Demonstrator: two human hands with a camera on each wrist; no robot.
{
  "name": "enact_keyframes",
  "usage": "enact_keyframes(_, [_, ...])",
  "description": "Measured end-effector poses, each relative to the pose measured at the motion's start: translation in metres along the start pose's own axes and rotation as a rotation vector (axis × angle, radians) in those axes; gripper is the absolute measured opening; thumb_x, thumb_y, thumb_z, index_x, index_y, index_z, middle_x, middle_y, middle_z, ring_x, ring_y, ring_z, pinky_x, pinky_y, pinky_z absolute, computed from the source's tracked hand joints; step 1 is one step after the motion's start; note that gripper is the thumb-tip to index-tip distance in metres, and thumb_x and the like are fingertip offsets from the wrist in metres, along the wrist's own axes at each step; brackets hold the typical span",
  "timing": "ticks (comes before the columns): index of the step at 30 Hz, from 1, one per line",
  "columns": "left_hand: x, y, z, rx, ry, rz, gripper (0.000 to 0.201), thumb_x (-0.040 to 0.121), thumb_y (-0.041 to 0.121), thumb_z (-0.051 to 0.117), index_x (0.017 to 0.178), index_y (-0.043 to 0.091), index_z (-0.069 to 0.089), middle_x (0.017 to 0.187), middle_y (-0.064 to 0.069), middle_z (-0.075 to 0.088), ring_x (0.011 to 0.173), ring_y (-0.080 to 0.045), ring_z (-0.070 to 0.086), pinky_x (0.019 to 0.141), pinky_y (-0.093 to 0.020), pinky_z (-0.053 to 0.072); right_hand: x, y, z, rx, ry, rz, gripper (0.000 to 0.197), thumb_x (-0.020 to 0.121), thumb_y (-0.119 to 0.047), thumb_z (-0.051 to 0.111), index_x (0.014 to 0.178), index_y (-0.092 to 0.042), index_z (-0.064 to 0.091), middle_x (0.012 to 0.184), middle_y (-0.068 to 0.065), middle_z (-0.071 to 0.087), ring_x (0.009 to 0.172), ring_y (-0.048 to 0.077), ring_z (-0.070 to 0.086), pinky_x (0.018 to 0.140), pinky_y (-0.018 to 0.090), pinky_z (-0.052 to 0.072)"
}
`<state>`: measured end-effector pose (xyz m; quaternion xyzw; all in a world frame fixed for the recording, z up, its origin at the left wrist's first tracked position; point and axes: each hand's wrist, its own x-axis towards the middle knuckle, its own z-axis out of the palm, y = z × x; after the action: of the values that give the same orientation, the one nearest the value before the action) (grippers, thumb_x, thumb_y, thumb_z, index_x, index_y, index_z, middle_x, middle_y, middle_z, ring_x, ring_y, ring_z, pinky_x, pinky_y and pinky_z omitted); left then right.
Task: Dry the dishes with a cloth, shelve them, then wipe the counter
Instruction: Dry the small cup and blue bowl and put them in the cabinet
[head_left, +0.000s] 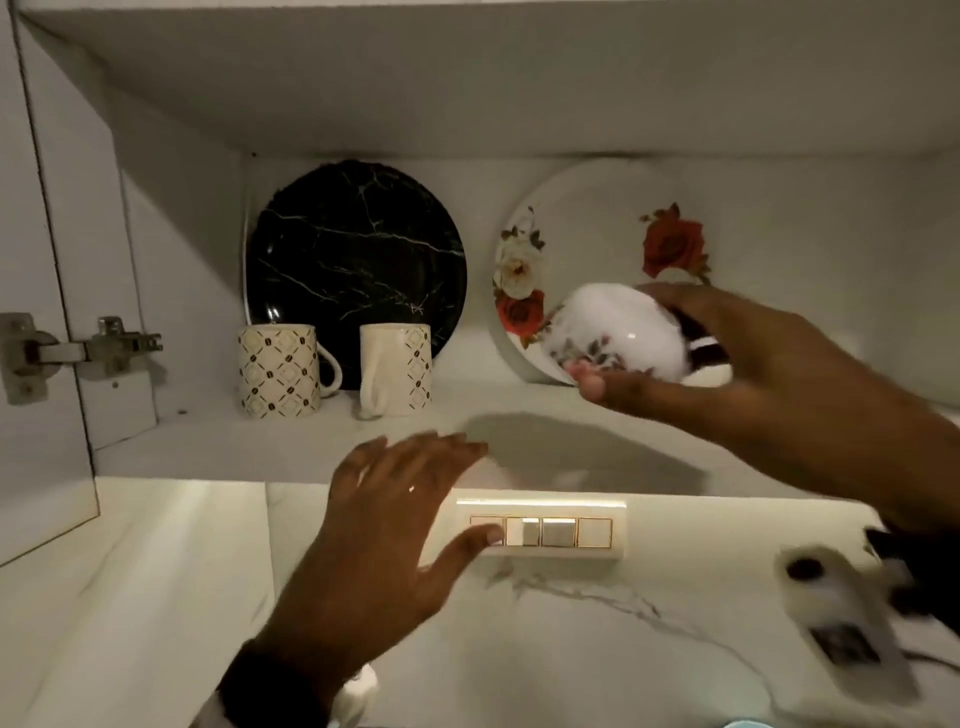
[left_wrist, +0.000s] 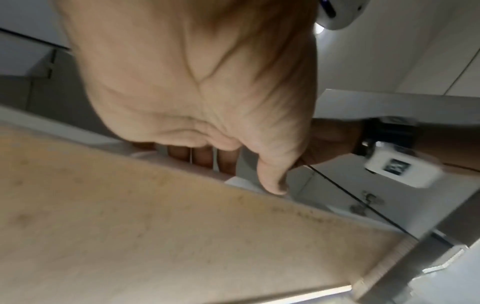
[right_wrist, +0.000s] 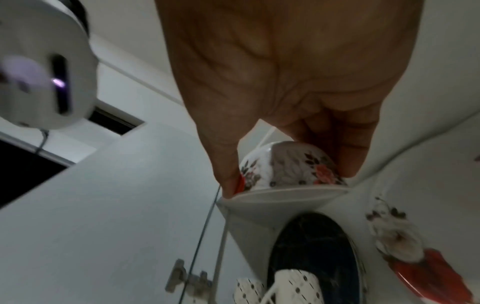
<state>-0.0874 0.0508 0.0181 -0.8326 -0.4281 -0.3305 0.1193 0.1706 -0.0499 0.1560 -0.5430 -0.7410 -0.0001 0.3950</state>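
White porcelain with a flower print fills the right hand (head_left: 727, 358): a small bowl (head_left: 621, 340), turned upside down, pinched between thumb and fingers inside the open cupboard, just above the shelf (head_left: 311, 436) and in front of the floral plate (head_left: 597, 234). Only the right wrist view shows the bowl's (right_wrist: 291, 166) red flower and its rim facing down, with the thumb on one side and fingers on the other. From the head view alone the left hand (head_left: 400, 514) can be seen with fingers spread and straight, holding nothing, below the shelf edge and in front of a switch panel (head_left: 561, 530) on the marble wall. The left wrist view adds the underside of the cupboard, with the left hand's (left_wrist: 207, 82) fingertips reaching past its front edge.

Counted on the shelf: two plates leaning upright against the back, one black marbled plate (head_left: 358, 254) and one floral; two patterned mugs (head_left: 280, 369) standing side by side before the black plate. One bowl is in hand. One hinge (head_left: 78, 353) shows on the open door at left.
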Motion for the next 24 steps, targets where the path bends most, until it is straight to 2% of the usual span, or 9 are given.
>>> enact_keyframes(2, [0.000, -0.002, 0.005, -0.015, 0.060, -0.002, 0.062, 0.100, 0.075, 0.037, 0.152, 0.041, 0.043, 0.155, 0.019, 0.050, 0.143, -0.007, 0.044, 0.124, -0.045, 0.026, 0.041, 0.000, 0.012, -0.136, -0.094, 0.004, 0.074, 0.067, -0.087, 0.067, 0.127, -0.043, 0.060, 0.104, -0.022, 0.068, 0.090, -0.001, 0.069, 0.072, 0.021, 0.061])
enact_keyframes(4, [0.000, -0.001, 0.012, -0.041, 0.148, 0.006, 0.055, 0.101, 0.067, 0.046, 0.147, 0.037, 0.051, 0.148, 0.016, 0.057, 0.137, -0.007, 0.048, 0.122, -0.045, 0.029, 0.080, 0.003, 0.025, -0.276, -0.179, 0.049, 0.087, 0.066, -0.091, 0.064, 0.129, -0.032, 0.062, 0.105, -0.014, 0.070, 0.090, 0.006, 0.069, 0.081, 0.034, 0.064])
enact_keyframes(7, [0.001, 0.001, 0.021, -0.064, 0.246, 0.017, 0.049, 0.102, 0.059, 0.048, 0.142, 0.032, 0.058, 0.143, 0.014, 0.061, 0.134, -0.008, 0.051, 0.122, -0.042, 0.029, 0.119, 0.006, 0.041, -0.413, -0.281, 0.156, 0.086, 0.072, -0.088, 0.064, 0.129, -0.023, 0.064, 0.113, -0.005, 0.071, 0.099, 0.013, 0.065, 0.094, 0.039, 0.059])
enact_keyframes(11, [0.001, -0.001, 0.022, -0.128, 0.263, 0.021, 0.051, 0.101, 0.060, 0.043, 0.138, 0.031, 0.062, 0.139, 0.011, 0.066, 0.131, -0.013, 0.058, 0.118, -0.052, 0.041, 0.145, 0.009, 0.061, -0.529, -0.349, 0.277, 0.087, 0.078, -0.084, 0.066, 0.135, -0.019, 0.061, 0.126, -0.002, 0.067, 0.112, 0.020, 0.060, 0.108, 0.041, 0.049])
enact_keyframes(16, [0.002, -0.008, 0.025, -0.173, 0.286, 0.051, 0.051, 0.099, 0.059, 0.045, 0.134, 0.028, 0.066, 0.136, 0.008, 0.070, 0.127, -0.015, 0.063, 0.112, -0.055, 0.047, 0.157, 0.020, 0.079, -0.588, -0.443, 0.372, 0.089, 0.075, -0.085, 0.068, 0.133, -0.018, 0.060, 0.113, -0.003, 0.070, 0.104, 0.020, 0.068, 0.102, 0.038, 0.054])
enact_keyframes(21, [0.003, -0.010, 0.026, -0.189, 0.311, 0.076, 0.052, 0.098, 0.058, 0.045, 0.131, 0.025, 0.069, 0.132, 0.005, 0.072, 0.121, -0.019, 0.067, 0.109, -0.055, 0.051, 0.159, 0.022, 0.088, -0.533, -0.466, 0.422, 0.084, 0.078, -0.078, 0.072, 0.132, -0.014, 0.058, 0.119, 0.001, 0.071, 0.103, 0.020, 0.072, 0.094, 0.031, 0.058])
enact_keyframes(24, [0.004, -0.013, 0.030, -0.191, 0.320, 0.089, 0.051, 0.097, 0.058, 0.049, 0.131, 0.025, 0.069, 0.131, 0.005, 0.073, 0.120, -0.019, 0.068, 0.112, -0.051, 0.047, 0.158, 0.024, 0.089, -0.527, -0.462, 0.435, 0.077, 0.080, -0.075, 0.072, 0.127, -0.015, 0.059, 0.107, -0.002, 0.070, 0.095, 0.016, 0.071, 0.079, 0.024, 0.056])
